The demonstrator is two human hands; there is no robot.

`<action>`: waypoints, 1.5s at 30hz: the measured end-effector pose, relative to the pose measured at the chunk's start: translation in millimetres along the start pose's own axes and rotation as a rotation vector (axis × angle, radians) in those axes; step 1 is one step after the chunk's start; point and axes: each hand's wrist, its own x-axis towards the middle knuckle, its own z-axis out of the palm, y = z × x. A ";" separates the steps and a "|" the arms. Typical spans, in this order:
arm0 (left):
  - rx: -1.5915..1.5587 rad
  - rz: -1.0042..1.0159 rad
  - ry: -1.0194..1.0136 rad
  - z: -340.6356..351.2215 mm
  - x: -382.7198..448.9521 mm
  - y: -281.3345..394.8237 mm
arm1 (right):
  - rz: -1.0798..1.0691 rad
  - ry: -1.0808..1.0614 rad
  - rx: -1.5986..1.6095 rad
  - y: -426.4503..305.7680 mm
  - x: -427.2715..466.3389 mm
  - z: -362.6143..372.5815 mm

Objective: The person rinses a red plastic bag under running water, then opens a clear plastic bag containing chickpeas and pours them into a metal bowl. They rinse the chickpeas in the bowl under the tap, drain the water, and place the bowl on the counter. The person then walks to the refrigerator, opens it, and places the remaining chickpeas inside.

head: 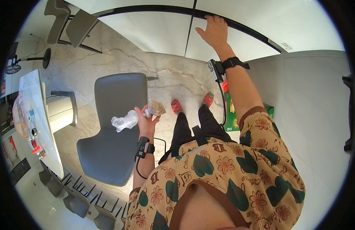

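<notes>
In my left hand [147, 122] is a knotted clear plastic bag [156, 108] with light-brown, granular-looking contents. Its loose, crumpled end [125, 120] trails to the left of my fingers. My right hand [216, 31] reaches up to a tall white cabinet-like appliance, probably a refrigerator, and its fingers hook over the top edge of the lower right door [243, 41]. A dark recessed handle strip [166, 10] runs along there, and my fingertips are partly hidden in it. All the doors look closed.
A grey chair [120, 115] stands close by my left arm. Beside my right leg, a green box [232, 115] rests on the marble-look floor [131, 60]. To the left is a white table [52, 135] bearing several items. More chairs [79, 28] stand farther off, and a grey panel [307, 109] lies to my right.
</notes>
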 end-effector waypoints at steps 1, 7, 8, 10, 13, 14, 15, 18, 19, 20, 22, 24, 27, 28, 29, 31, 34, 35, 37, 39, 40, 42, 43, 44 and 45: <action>-0.020 -0.029 -0.010 3.9 0.7 -3.2 | -0.007 -0.012 0.010 -4.7 -4.4 -4.5; -0.006 -0.028 -0.064 26.5 8.1 -13.3 | -0.163 -0.165 0.131 -18.9 -89.2 -74.1; 0.008 -0.015 -0.075 29.8 9.6 -13.4 | -0.174 -0.239 0.161 -15.2 -107.4 -93.0; 0.058 -0.016 -0.095 35.3 12.9 -12.2 | -0.203 -0.297 0.214 -3.1 -135.6 -131.1; 0.127 -0.049 -0.092 44.7 19.3 -12.8 | -0.180 -0.465 0.312 21.7 -159.2 -181.9; 0.145 -0.074 -0.103 49.1 22.0 -14.2 | -0.161 -0.507 0.356 28.8 -166.2 -196.4; 0.172 -0.080 -0.112 53.2 24.9 -13.5 | -0.134 -0.550 0.298 32.3 -172.9 -204.5; 0.212 -0.096 -0.174 67.2 30.9 -13.2 | -0.039 -0.560 0.179 39.4 -195.0 -223.9; 0.225 -0.104 -0.194 71.7 31.8 -13.7 | 0.008 -0.548 0.148 40.1 -202.9 -229.3; 0.235 -0.099 -0.227 75.6 31.6 -14.7 | 0.063 -0.534 0.114 40.4 -210.2 -235.7; 0.239 -0.145 -0.231 81.4 28.5 -18.4 | 0.112 -0.537 0.039 39.8 -220.7 -252.3; 0.211 -0.192 -0.263 84.8 23.2 -23.9 | 0.199 -0.645 -0.069 38.8 -221.6 -271.7; 0.228 -0.222 -0.275 88.1 16.6 -29.8 | 0.283 -0.745 -0.053 33.7 -202.3 -286.4; 0.253 -0.221 -0.274 90.0 15.7 -30.6 | 0.358 -0.786 -0.057 30.0 -192.7 -285.3; 0.275 -0.228 -0.275 92.5 14.8 -30.9 | 0.192 -0.619 0.048 25.6 -182.1 -278.9; 0.300 -0.258 -0.297 100.1 11.6 -32.1 | 0.207 -0.605 0.241 12.7 -163.7 -258.9; 0.329 -0.303 -0.399 117.1 -0.3 -35.1 | 0.081 -0.653 0.499 -15.2 -150.5 -214.3; 0.352 -0.300 -0.459 122.6 -6.6 -35.9 | -0.007 -0.670 0.525 -24.3 -149.8 -200.3; 0.381 -0.276 -0.563 132.0 -20.5 -35.9 | 0.009 -0.764 0.547 -39.1 -151.2 -174.7; 0.330 -0.243 -0.675 139.9 -34.1 -35.5 | -0.018 -0.747 0.660 -46.3 -153.4 -152.7; 0.306 -0.231 -0.741 142.5 -38.7 -33.6 | -0.023 -0.764 0.690 -47.7 -155.2 -142.7; 0.350 -0.213 -0.686 145.6 -43.1 -29.2 | 0.064 -0.825 0.836 -45.0 -159.9 -123.0; 0.358 -0.217 -0.662 145.2 -43.9 -27.0 | 0.101 -0.862 0.908 -41.3 -162.6 -113.0; 0.358 -0.220 -0.623 143.6 -44.1 -25.2 | 0.187 -0.892 0.916 -35.6 -165.3 -102.6; 0.355 -0.169 -0.554 140.5 -44.2 -24.0 | 0.263 -0.921 0.929 -28.6 -168.1 -91.7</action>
